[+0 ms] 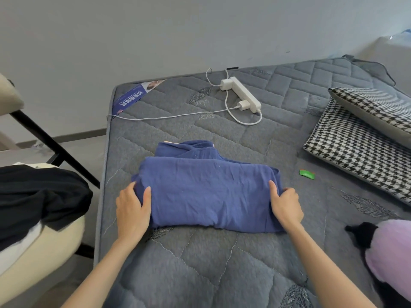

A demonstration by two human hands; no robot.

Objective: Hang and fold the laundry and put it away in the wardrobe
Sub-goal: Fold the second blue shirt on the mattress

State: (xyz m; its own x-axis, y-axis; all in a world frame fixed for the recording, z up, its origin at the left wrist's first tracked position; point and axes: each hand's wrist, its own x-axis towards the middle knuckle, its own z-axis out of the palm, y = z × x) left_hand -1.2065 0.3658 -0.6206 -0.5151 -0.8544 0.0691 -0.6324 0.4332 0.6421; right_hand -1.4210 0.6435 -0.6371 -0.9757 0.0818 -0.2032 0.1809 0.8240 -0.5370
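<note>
Two hands grip a folded blue garment (206, 192) on the bed (200, 274).
L hand (133, 211) holds the garment's left edge, thumb on top, fingers wrapped round the side. R hand (287, 207) does the same at the right edge, thumb on top, fingers curled at the fold. Garment lies flat mid-bed on the grey quilted cover, w/ a narrower folded part sticking out on the far side. Far end of bed: white power strip (242, 94) w/ plugs & a white cable (169, 116). Right side: two houndstooth pillows (360, 150), stacked. Small green wrapper (307, 174) lies between them & the garment. Near right corner: purple & black plush toy (391, 252). Left of bed: cream chair (40, 261) w/ black clothes (37, 196) piled on it.
</note>
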